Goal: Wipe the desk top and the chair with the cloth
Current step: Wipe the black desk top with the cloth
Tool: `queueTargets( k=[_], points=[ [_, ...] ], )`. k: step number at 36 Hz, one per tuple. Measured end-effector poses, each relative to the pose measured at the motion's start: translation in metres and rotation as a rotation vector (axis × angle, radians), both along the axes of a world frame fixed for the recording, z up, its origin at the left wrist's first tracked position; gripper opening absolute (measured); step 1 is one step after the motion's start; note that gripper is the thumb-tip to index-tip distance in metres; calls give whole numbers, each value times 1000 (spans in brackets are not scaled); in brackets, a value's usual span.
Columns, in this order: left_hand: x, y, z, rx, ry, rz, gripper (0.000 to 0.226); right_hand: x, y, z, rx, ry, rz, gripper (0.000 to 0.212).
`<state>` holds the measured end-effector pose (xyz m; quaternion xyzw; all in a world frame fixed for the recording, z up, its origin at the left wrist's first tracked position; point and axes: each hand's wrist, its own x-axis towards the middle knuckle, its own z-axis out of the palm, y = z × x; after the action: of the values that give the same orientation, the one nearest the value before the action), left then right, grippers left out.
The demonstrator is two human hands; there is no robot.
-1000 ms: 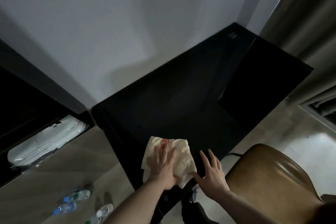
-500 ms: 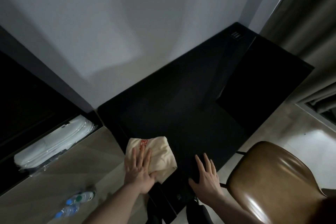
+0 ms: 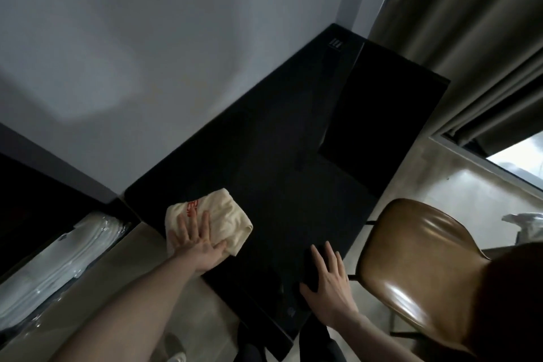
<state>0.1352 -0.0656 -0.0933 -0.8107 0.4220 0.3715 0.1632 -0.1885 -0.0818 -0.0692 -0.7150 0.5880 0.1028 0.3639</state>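
A cream folded cloth with red printed lettering (image 3: 214, 219) is pressed flat on the glossy black rectangular desk top (image 3: 293, 156), at the desk's near-left corner, just inside the left end edge. The left hand (image 3: 197, 244) is laid on the cloth's near half with fingers straight and spread; nothing is gripped or pinched, the cloth is only pushed down by palm and fingers. The right hand (image 3: 329, 282) is rested on the desk's near edge, further right, fingers straight and slightly spread, nothing held; it is well apart from the cloth.

Key relation: the cloth lies directly under the left hand and extends ahead of the fingertips toward the far wall edge. The desk's long axis is seen running from this near-left corner away to the far-right corner by the grey curtain (image 3: 470, 38), so nearly all unwiped surface is judged to lie ahead and to the right of the cloth. The left hand is the nearer and working hand.

A tan glossy leather chair with a curved back (image 3: 411, 258) is stood just beside the desk's near-right edge, close to the right hand; it is judged not yet wiped.
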Motion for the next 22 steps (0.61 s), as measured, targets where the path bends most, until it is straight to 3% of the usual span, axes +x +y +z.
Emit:
queueTargets(
  k=[6, 14, 18, 20, 22],
  points=[
    [-46, -24, 4, 7, 110, 68, 94, -15, -3, 3, -52, -30, -97, 92],
    [-69, -77, 17, 32, 342, -65, 80, -16, -22, 17, -89, 10, -85, 92],
    [-49, -73, 35, -221, 379, -116, 69, 14, -39, 28, -72, 5, -48, 93],
    [-38, -59, 39, -400, 338, -79, 64, 38, -45, 30, -70, -13, -7, 94],
    [-27, -39, 37, -450, 261, -53, 61, 66, -49, 31, -66, -37, 53, 94]
  ],
)
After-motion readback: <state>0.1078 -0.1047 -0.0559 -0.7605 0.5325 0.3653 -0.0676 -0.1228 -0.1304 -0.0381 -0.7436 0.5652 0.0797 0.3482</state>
